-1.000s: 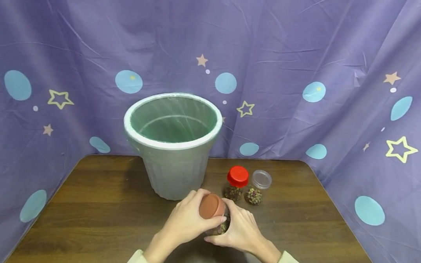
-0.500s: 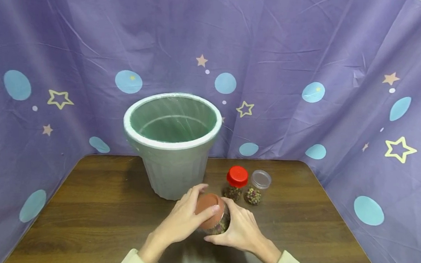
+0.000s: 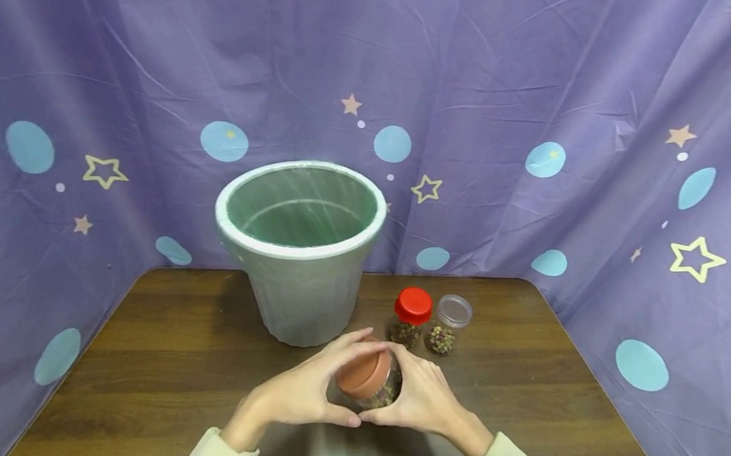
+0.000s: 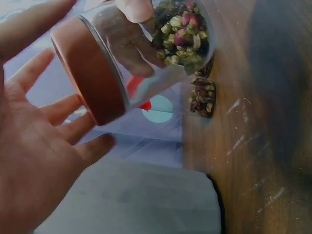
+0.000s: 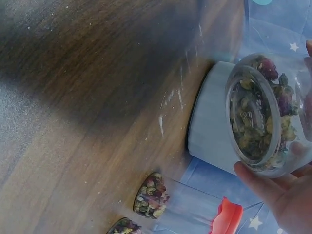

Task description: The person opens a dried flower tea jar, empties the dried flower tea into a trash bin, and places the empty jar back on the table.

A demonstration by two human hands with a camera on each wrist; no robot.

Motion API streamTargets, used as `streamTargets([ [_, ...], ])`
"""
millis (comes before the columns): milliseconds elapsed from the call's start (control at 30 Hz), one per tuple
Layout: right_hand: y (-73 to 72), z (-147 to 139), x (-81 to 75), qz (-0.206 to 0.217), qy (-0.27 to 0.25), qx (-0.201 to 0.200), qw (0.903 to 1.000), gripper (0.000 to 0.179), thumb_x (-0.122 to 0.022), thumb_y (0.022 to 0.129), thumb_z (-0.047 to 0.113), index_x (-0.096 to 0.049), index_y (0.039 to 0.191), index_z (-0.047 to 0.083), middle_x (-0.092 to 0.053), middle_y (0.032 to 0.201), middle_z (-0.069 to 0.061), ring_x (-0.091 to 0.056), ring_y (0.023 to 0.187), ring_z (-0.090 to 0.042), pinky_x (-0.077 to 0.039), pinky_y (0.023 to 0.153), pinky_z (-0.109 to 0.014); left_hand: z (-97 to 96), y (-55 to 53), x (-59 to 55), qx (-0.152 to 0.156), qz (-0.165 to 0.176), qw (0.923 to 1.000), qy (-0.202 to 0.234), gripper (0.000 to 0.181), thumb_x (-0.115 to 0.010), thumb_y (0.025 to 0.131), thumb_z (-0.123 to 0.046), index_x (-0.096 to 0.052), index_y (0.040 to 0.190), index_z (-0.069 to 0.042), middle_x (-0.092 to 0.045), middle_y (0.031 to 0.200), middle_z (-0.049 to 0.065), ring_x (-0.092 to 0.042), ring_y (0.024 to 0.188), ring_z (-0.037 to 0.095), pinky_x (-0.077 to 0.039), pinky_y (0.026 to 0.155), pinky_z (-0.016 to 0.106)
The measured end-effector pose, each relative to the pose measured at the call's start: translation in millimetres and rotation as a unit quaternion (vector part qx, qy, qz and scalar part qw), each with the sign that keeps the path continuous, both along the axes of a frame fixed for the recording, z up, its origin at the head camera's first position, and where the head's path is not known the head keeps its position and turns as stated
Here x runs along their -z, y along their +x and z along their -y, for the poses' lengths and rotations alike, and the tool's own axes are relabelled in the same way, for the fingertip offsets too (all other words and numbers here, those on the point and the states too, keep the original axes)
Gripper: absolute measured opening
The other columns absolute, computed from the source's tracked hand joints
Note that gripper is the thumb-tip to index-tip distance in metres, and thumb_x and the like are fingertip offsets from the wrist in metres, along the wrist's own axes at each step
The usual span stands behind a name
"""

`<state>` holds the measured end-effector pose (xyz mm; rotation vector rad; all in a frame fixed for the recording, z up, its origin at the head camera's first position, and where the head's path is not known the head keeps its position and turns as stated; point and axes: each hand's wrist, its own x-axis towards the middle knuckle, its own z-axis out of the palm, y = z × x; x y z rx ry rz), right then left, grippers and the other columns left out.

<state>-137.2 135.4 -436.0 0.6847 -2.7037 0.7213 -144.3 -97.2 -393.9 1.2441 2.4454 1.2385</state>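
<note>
My right hand [image 3: 425,399] grips a clear jar of dried flower buds [image 4: 180,39] by its body. The jar is tilted, its brown-orange lid [image 3: 364,372] on and turned toward my left hand [image 3: 304,392]. That left hand has its fingers spread and thumb apart around the lid; in the left wrist view a gap shows between palm and lid. Whether a fingertip touches the lid is unclear. From the right wrist, the jar's round base [image 5: 253,119] faces the camera, held above the table.
A large pale green pot [image 3: 303,285] stands behind the hands. To its right are a jar with a red lid [image 3: 413,306] and a jar with a clear lid [image 3: 454,310], both holding dried buds. A purple curtain [image 3: 489,114] hangs around the wooden table [image 3: 163,373].
My left hand has loosened from the lid, its fingers and thumb spreading while its wrist moves left. The jar now tilts more to the left in my right hand's grip.
</note>
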Motion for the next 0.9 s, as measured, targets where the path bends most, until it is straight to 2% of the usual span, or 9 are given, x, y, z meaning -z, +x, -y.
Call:
streamTargets([
  [100,1.4,0,2.5,0.003,0.001,-0.012,0.9999,0.098,-0.081,0.059,0.071,-0.05,0.134,0.015,-0.071,0.114,0.002,-0.071,0.094,-0.013,-0.057,0.075,-0.034,0.1,3.7,-2.2,0.006,0.005,0.9996,-0.027,0.089,-0.082,0.075,-0.022,-0.036,0.151,-0.033,-0.022,0.164,0.004,-0.026,0.15,0.033,-0.034,0.11,0.063],
  [200,3.3,0,5.6,0.003,0.002,-0.016,0.9999,0.098,-0.08,0.059,0.071,-0.05,0.133,0.015,-0.072,0.112,0.003,-0.071,0.092,-0.013,-0.057,0.073,-0.032,-0.1,5.4,-3.1,0.0,0.002,0.9991,-0.043,0.087,-0.077,0.076,-0.005,-0.039,0.149,-0.034,-0.026,0.162,0.005,-0.031,0.148,0.033,-0.037,0.11,0.06],
  [300,3.8,0,7.0,-0.006,0.001,-0.013,0.9999,0.096,-0.081,0.058,0.071,-0.052,0.132,0.016,-0.072,0.108,0.005,-0.07,0.089,-0.011,-0.056,0.071,-0.031,-1.1,4.8,-3.3,-0.018,0.004,0.9988,-0.045,0.086,-0.076,0.076,-0.002,-0.041,0.148,-0.034,-0.033,0.158,0.003,-0.038,0.144,0.03,-0.04,0.109,0.056],
  [467,3.2,-1,6.8,-0.019,0.0,-0.011,0.9998,0.098,-0.084,0.056,0.068,-0.052,0.133,0.018,-0.071,0.106,0.007,-0.069,0.088,-0.009,-0.056,0.071,-0.029,-3.6,4.3,-3.0,-0.072,-0.011,0.9962,-0.049,0.078,-0.081,0.078,-0.03,-0.044,0.147,-0.035,-0.051,0.14,-0.005,-0.052,0.129,0.019,-0.047,0.102,0.043],
  [600,4.2,-1,6.2,-0.014,0.003,-0.01,0.9998,0.098,-0.084,0.055,0.068,-0.052,0.133,0.02,-0.071,0.108,0.009,-0.068,0.088,-0.008,-0.055,0.07,-0.029,-5.8,6.0,-2.6,-0.11,-0.02,0.9918,-0.061,0.077,-0.077,0.078,-0.053,-0.046,0.146,-0.035,-0.057,0.123,-0.008,-0.057,0.112,0.013,-0.051,0.09,0.034],
  [700,4.7,-1,5.9,-0.011,0.004,-0.01,0.9999,0.098,-0.084,0.054,0.068,-0.052,0.133,0.021,-0.07,0.109,0.011,-0.068,0.088,-0.007,-0.055,0.07,-0.029,-8.0,7.1,-2.2,-0.133,-0.022,0.9883,-0.071,0.078,-0.073,0.077,-0.062,-0.047,0.145,-0.035,-0.058,0.116,-0.008,-0.056,0.102,0.01,-0.049,0.082,0.03],
  [900,3.9,-1,6.2,-0.014,0.0,-0.007,0.9999,0.096,-0.084,0.054,0.069,-0.052,0.132,0.022,-0.069,0.107,0.013,-0.067,0.086,-0.005,-0.054,0.069,-0.028,-14.6,8.1,-1.2,-0.179,-0.028,0.9797,-0.086,0.078,-0.07,0.076,-0.068,-0.05,0.142,-0.034,-0.058,0.105,-0.007,-0.055,0.086,0.006,-0.047,0.072,0.027],
])
